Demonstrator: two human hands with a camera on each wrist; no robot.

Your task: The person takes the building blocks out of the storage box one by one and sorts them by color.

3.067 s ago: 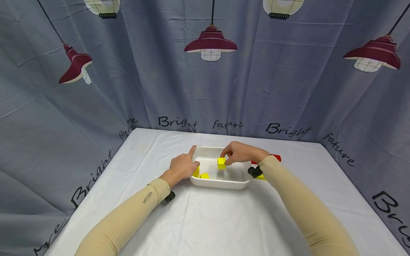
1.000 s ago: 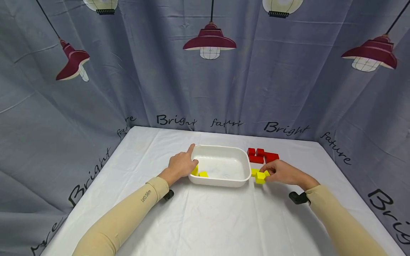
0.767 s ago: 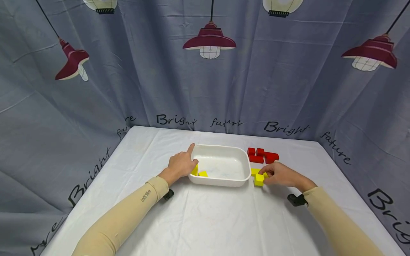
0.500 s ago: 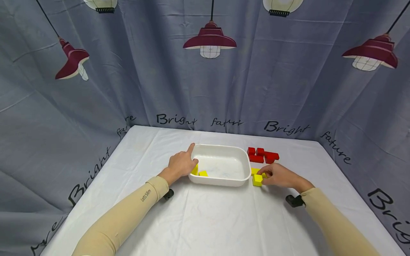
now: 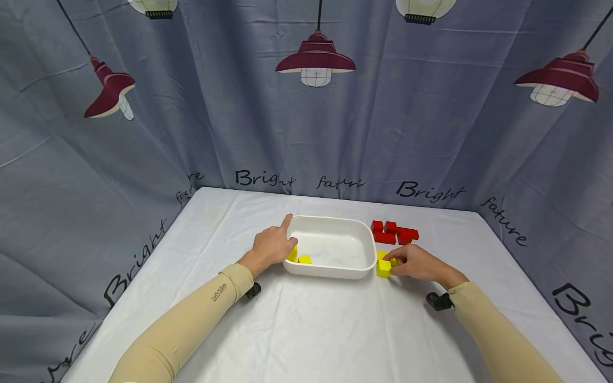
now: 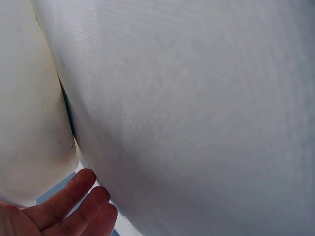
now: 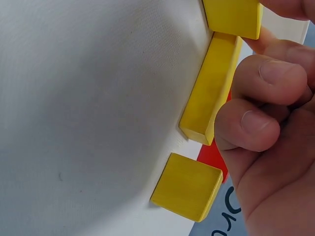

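Yellow wooden cube (image 5: 383, 268) sits on white-clothed table (image 5: 325, 330) just R of white plastic tub (image 5: 330, 270); my right hand (image 5: 415, 263) pinches it. Left hand (image 5: 271, 247), fingers relaxed, rests on tub's L rim. Red blocks (image 5: 395, 233) lie beyond.

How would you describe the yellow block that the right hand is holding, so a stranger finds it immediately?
Start from the white rectangular plastic tray in the middle of the white tablecloth. Just off its right front corner lie several yellow wooden blocks, with red wooden blocks behind them. The wanted one is the front yellow cube, the only block pinched by the right hand.
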